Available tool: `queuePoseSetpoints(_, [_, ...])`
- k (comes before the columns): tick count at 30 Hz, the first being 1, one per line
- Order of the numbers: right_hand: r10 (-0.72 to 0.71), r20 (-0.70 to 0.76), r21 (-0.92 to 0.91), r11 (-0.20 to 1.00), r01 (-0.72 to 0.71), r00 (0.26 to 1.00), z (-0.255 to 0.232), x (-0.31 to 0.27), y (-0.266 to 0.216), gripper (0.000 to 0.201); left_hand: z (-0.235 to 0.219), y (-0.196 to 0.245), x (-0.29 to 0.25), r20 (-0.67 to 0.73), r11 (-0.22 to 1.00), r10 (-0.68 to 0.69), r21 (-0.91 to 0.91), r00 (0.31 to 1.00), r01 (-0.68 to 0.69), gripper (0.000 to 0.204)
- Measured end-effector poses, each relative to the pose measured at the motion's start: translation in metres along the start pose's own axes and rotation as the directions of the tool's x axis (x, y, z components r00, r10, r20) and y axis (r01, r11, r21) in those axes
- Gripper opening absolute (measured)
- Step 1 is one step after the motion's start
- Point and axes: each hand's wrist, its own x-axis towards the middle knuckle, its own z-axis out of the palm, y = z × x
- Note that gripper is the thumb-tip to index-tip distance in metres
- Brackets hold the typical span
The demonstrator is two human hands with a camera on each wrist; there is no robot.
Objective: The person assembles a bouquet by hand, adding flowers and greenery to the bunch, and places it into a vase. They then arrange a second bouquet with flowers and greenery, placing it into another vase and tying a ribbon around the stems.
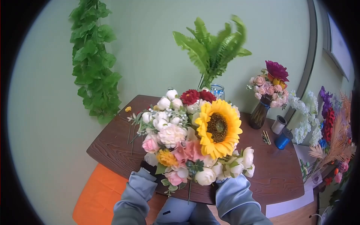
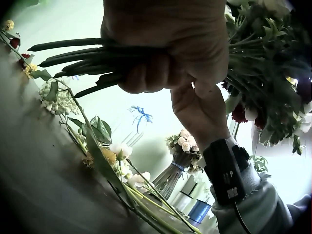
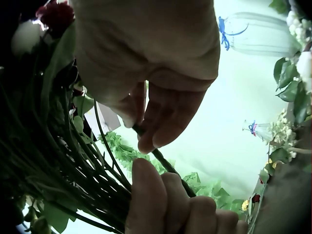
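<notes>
A large mixed bouquet (image 1: 173, 135) with a yellow sunflower (image 1: 218, 129), white and pink blooms and dark red flowers fills the middle of the head view, hiding most of both hands. In the left wrist view my left hand (image 2: 165, 34) grips its bundle of green stems (image 2: 73, 56), whose ends stick out past the fist. My right hand (image 3: 151, 63) is just beyond the left fist, on the flower side. Between thumb and fingertips it pinches one green stem (image 3: 168, 165), seen in the right wrist view, which runs down to the left hand's curled fingers (image 3: 146, 190).
Behind the bouquet, a fern (image 1: 213, 48) rises near a glass jar (image 1: 217, 90). On the brown table's (image 1: 277, 180) right stand a vase (image 1: 259, 114) of flowers, a white spool (image 1: 278, 124) and a blue spool (image 1: 284, 138). Loose stems (image 1: 133, 135) lie at left.
</notes>
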Motion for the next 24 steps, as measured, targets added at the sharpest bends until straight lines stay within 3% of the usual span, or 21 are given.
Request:
queuePoseSetpoints(5, [-0.002, 0.042, -0.079, 0.997, 0.006, 0.999, -0.004, 0.007, 0.001, 0.046, -0.006, -0.013, 0.036, 0.022, 1.000, -0.010, 0.029, 1.000, 0.009, 0.040])
queuePoseSetpoints(9, [-0.001, 0.069, -0.145, 0.989, 0.011, 0.998, -0.006, 0.014, 0.004, 0.047, -0.029, -0.008, 0.007, 0.038, 0.999, -0.023, 0.047, 0.999, 0.022, 0.040])
queuePoseSetpoints(16, [0.008, 0.114, -0.253, 0.967, 0.021, 0.993, -0.014, 0.028, 0.003, 0.047, -0.055, -0.018, 0.017, 0.059, 0.996, -0.047, 0.082, 0.997, 0.042, 0.041])
queuePoseSetpoints(17, [0.010, 0.120, -0.269, 0.963, 0.023, 0.993, -0.014, 0.028, 0.004, 0.047, -0.060, -0.015, 0.022, 0.062, 0.995, -0.050, 0.086, 0.997, 0.045, 0.041])
queuePoseSetpoints(18, [0.013, 0.126, -0.284, 0.958, 0.024, 0.992, -0.015, 0.027, 0.005, 0.047, -0.040, -0.027, 0.080, 0.064, 0.995, -0.054, 0.090, 0.996, 0.048, 0.042])
queuePoseSetpoints(19, [0.016, 0.133, -0.299, 0.954, 0.025, 0.991, -0.015, 0.027, 0.006, 0.047, -0.069, -0.025, 0.012, 0.067, 0.994, -0.057, 0.094, 0.996, 0.050, 0.042])
queuePoseSetpoints(20, [0.018, 0.139, -0.314, 0.949, 0.027, 0.990, -0.016, 0.027, 0.007, 0.048, -0.048, -0.029, 0.081, 0.070, 0.994, -0.060, 0.099, 0.996, 0.052, 0.042])
queuePoseSetpoints(21, [0.020, 0.146, -0.330, 0.944, 0.029, 0.989, -0.016, 0.027, 0.008, 0.048, -0.077, -0.026, 0.009, 0.073, 0.993, -0.063, 0.104, 0.995, 0.055, 0.042])
queuePoseSetpoints(24, [0.028, 0.165, -0.375, 0.926, 0.037, 0.986, -0.019, 0.028, 0.010, 0.048, -0.092, -0.026, 0.004, 0.083, 0.991, -0.073, 0.117, 0.994, 0.063, 0.043])
